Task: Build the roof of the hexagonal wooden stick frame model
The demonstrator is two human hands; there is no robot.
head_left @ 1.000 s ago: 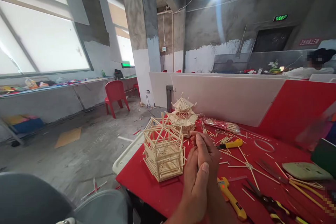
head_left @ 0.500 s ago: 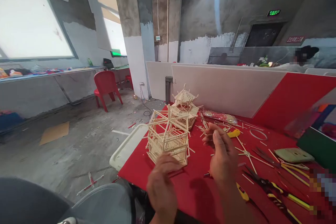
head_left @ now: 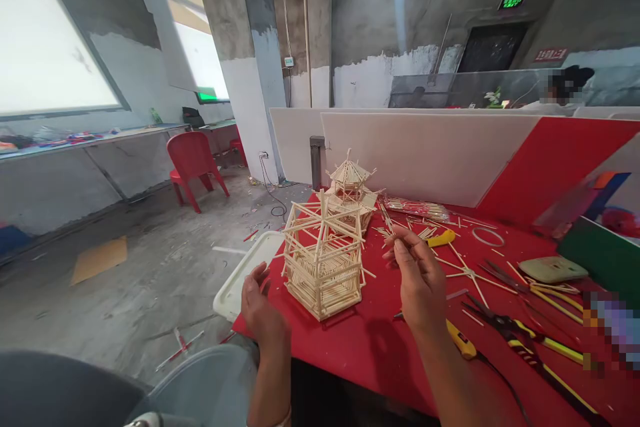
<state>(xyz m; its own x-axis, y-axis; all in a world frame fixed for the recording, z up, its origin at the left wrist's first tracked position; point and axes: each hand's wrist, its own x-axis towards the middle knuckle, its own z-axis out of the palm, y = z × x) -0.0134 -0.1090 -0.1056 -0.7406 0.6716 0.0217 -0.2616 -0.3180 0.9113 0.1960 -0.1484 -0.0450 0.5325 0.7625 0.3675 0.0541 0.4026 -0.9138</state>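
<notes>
A six-sided model (head_left: 320,273) built of thin wooden sticks stands upright on the red tabletop (head_left: 340,353) between my hands. Left of it, my left hand (head_left: 265,307) is held with loosely bent fingers and nothing visible in it, apart from the model. On the other side, my right hand (head_left: 420,273) has thumb and fingertips drawn together in a pinch; whatever they may hold is too small to make out. Behind the model is a stick pagoda (head_left: 350,180) with a pointed roof. A star-shaped stick frame (head_left: 470,273) lies right of my right hand.
Black-and-yellow pliers (head_left: 517,340), a yellow-handled tool (head_left: 463,340) with a cord and a yellow cutter (head_left: 441,238) lie on the right. Loose sticks and a bagged bundle (head_left: 417,208) are behind. A white tray (head_left: 227,290) juts from the left edge, above a grey bin (head_left: 205,387).
My left hand has moved left, away from the model's front, uncovering its lower edge. My right hand stays beside the model with fingers pinched. The camera view has shifted slightly.
</notes>
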